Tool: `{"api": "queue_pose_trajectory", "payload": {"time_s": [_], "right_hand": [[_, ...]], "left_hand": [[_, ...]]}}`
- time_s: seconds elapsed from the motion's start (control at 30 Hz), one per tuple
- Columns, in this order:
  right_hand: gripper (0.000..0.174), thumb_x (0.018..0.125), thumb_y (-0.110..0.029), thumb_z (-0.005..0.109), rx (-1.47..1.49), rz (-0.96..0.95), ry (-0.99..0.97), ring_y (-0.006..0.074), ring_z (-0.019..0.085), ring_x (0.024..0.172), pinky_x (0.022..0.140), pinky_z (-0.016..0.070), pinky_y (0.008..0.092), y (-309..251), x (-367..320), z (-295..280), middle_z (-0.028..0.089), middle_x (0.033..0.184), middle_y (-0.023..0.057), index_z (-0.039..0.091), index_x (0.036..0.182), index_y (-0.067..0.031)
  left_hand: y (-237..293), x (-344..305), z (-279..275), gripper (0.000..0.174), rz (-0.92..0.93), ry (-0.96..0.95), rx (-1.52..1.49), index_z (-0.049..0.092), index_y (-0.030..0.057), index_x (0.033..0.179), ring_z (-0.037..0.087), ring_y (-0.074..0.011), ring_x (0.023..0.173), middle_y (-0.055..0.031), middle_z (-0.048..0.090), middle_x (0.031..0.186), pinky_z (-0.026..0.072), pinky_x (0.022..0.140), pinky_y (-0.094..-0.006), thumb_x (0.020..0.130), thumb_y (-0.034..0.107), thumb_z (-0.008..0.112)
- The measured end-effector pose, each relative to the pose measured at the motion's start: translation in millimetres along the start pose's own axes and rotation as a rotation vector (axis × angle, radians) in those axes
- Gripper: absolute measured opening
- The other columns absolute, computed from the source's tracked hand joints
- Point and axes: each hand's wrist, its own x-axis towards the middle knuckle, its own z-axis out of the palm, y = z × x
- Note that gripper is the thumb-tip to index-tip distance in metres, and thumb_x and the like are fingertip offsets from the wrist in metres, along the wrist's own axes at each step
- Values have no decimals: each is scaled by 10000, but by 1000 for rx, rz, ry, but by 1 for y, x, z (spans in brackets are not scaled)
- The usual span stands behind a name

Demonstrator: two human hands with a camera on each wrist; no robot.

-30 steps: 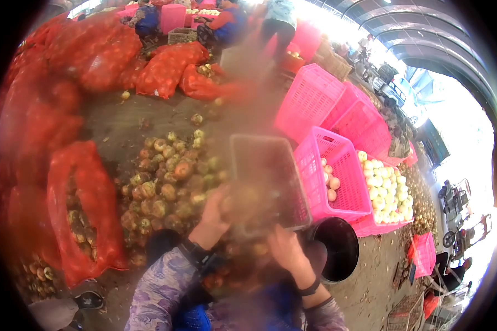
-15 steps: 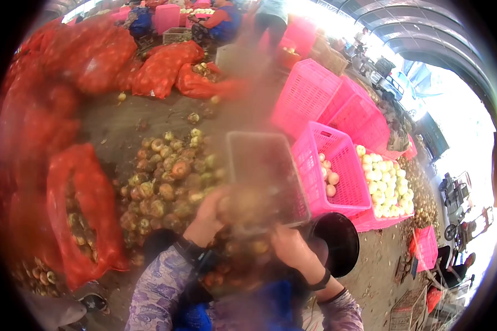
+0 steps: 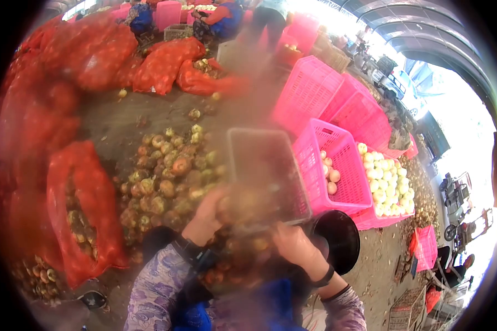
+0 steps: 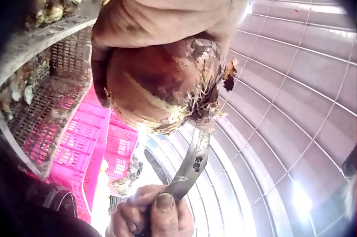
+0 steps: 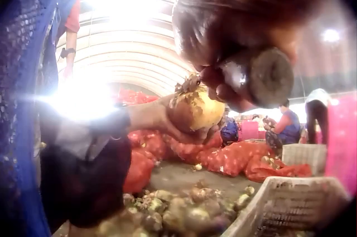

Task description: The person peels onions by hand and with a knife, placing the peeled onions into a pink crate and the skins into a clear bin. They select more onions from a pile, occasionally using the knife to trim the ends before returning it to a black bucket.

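My left hand [image 3: 204, 218] grips a brown-skinned onion [image 4: 162, 86], its dry, stringy end turned toward the knife. In my right hand [image 3: 298, 245] is the handle of a knife [image 4: 192, 164] with a short curved blade. The blade's tip reaches the stringy end of the onion in the left wrist view. The round butt of the knife's handle [image 5: 272, 78] sticks out of the right fist in the right wrist view. A blur over the middle of the head view hides the blade and much of the onion there. Both hands are over the near end of a grey crate [image 3: 231, 157].
A heap of unpeeled onions [image 3: 160, 187] lies left of the crate. Red mesh sacks [image 3: 91, 270] stand at the far left. On the right are a pink crate [image 3: 339, 207] with a few peeled onions, a fuller one of pale onions [image 3: 389, 190], and a black bucket [image 3: 342, 251].
My right hand has shifted slightly right, away from the left hand. The left hand keeps its hold on the onion in nearly the same place.
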Motion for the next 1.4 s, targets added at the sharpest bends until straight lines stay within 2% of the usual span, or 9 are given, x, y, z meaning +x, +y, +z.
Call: {"api": "queue_pose_trajectory", "payload": {"time_s": [0.4,0.5,0.6,0.7,0.77,0.83,0.97,1.33,1.4], "right_hand": [[278,809,-134,546,37,65,-179,279,582,801,647,466,375,-4,-10,33,577,1076,208,608,1046,-4],[377,811,-148,548,55,228,-215,312,586,827,692,455,407,-18,-21,71,573,1151,260,591,1144,23],[359,550,-344,749,-102,238,-59,284,594,832,653,508,376,-19,-36,121,590,884,99,706,841,-138],[272,823,-159,545,-18,285,-33,314,565,810,668,432,431,-33,-29,127,595,965,182,625,1047,-28],[124,806,-179,566,-58,440,120,312,553,727,584,413,456,-34,-37,190,572,775,125,625,852,-80],[179,837,-227,575,381,627,221,294,555,654,555,431,436,-50,-19,169,575,737,121,617,871,-57],[276,1045,-231,435,746,734,435,194,504,453,455,432,370,-67,4,139,530,604,75,564,940,-11],[231,1027,-230,487,2575,680,401,92,376,433,404,357,268,-56,-9,114,411,637,17,536,975,-9],[232,1031,-233,484,2237,759,365,88,365,419,394,352,267,-56,-5,108,427,643,16,542,973,-16]], "left_hand": [[1,1,7,269,243,-20,419,641,-37,1085,671,-222,709,-103,687,910,597,682,-375,917,169,602],[6,-7,32,261,11,-5,-22,650,-26,1079,640,-196,632,-83,676,826,576,595,-348,920,176,610],[-8,-2,27,272,-33,82,-79,656,-11,1068,624,-180,605,-64,661,768,551,537,-328,938,219,596],[-18,2,28,316,155,174,-25,661,0,1045,586,-158,532,-13,616,657,530,484,-336,949,289,576],[-8,6,44,316,4,245,-150,657,1,1051,546,-160,485,-9,612,655,532,480,-349,951,283,555],[-26,41,-23,391,-66,-131,-188,617,4,1183,638,-214,711,-93,682,915,580,651,-406,961,306,507],[-4,2,41,452,-36,-28,-146,615,-60,1182,668,-224,721,-128,691,895,590,634,-416,909,298,580],[-2,-7,44,282,212,-9,-40,641,29,1115,613,-167,719,-58,659,922,521,559,-308,915,225,609],[3,-18,44,342,56,-18,-107,642,20,1130,657,-229,856,-111,684,990,558,719,-378,908,277,604]]}}
